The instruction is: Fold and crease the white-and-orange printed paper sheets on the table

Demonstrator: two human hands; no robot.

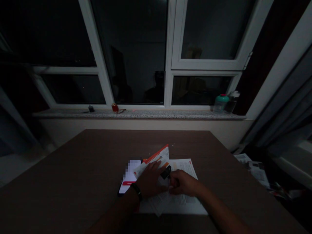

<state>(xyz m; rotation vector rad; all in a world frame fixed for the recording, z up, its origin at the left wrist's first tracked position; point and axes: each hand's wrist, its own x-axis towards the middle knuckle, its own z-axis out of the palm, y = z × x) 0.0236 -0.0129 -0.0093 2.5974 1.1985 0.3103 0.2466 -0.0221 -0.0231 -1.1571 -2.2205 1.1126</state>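
My left hand (152, 178), with a dark band on its wrist, lies over a folded printed sheet (163, 156) with an orange-red edge. Its fingers are stretched out across the paper. My right hand (181, 182) is closed, its curled fingers right beside a small black object (166, 172) between the two hands. Whether the fingers grip that object, or something else, is hidden. Beneath both hands spreads an open printed booklet (186, 200) with white pages.
A lit phone (130, 172) lies left of the papers on the brown table (73, 169). Along the windowsill (151, 113) stand a small dark bottle (91, 108), a red spool-like item (114, 107) and a teal-lidded bottle (221, 103). Papers (255, 170) are heaped beyond the table's right edge.
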